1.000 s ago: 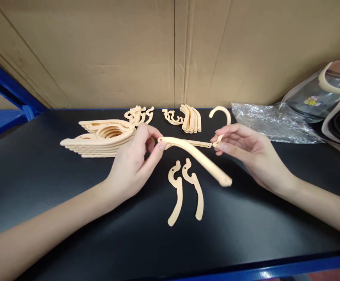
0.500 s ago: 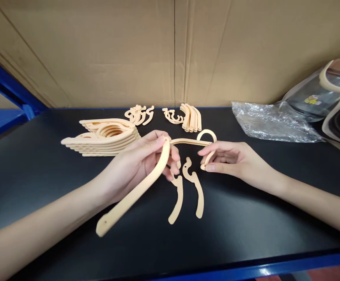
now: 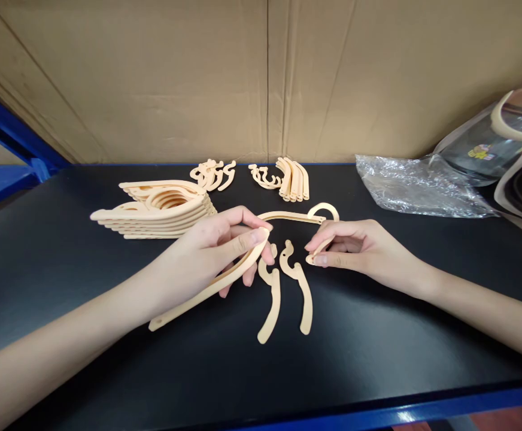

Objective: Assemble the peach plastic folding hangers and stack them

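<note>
One held hanger frame (image 3: 184, 305), two loose curved arms (image 3: 270, 305), one stack (image 3: 153, 215) far left, two far part heaps (image 3: 288, 179), one plastic bag (image 3: 422, 188).

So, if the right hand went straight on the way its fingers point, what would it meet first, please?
Most likely the hooked top of the nearer loose curved piece, just past the right hand; the left hand lies beyond. Height above the table is unclear.

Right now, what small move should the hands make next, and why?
Likely free the right hand to take a loose curved piece: it only pinches the hook, the left hand grips the long arm, and two such pieces lie just between them.
</note>
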Available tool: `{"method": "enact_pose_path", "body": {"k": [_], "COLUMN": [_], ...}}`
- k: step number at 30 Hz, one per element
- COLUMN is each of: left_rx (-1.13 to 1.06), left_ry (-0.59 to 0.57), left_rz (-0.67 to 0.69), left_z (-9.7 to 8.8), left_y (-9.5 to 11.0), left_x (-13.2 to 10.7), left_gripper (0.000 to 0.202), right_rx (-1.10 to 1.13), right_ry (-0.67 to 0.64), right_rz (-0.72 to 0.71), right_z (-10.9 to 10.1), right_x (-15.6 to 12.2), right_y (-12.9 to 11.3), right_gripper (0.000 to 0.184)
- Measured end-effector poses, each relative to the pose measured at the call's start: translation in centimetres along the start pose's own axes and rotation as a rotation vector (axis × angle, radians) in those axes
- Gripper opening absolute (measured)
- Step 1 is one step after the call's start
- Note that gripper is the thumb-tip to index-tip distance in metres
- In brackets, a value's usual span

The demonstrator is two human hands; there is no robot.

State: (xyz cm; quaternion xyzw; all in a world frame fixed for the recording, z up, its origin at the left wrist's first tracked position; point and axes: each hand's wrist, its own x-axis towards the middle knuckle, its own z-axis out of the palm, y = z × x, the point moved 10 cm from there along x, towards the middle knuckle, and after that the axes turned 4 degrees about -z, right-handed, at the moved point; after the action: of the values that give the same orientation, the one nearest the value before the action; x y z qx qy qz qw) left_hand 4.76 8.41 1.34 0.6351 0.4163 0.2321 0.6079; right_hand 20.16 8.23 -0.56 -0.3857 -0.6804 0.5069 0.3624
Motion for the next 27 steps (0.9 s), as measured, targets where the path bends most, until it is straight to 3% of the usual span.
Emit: {"method": "enact_pose_path", "body": {"k": [9, 14, 27], "left_rx": [0.031, 0.102, 0.267], "left_ry": [0.094, 0.091, 0.098], "left_rz": [-0.051, 0.010, 0.124], "left_z": [-1.3, -1.9, -1.5], "left_y": [-0.6, -0.3, 0.9], "left_x": [0.6, 0.7, 0.2], "left_gripper": [0.019, 0.010, 0.018], "right_rx": [0.033, 0.047, 0.040], "right_ry": [0.041, 0.043, 0.024], "right_rz": [0.003, 0.016, 0.016], "right_z": [-0.4, -0.3, -0.2], "right_x": [0.1, 0.1, 0.1], "right_y": [0.1, 0.2, 0.4], "right_gripper": [0.019, 0.018, 0.019]}}
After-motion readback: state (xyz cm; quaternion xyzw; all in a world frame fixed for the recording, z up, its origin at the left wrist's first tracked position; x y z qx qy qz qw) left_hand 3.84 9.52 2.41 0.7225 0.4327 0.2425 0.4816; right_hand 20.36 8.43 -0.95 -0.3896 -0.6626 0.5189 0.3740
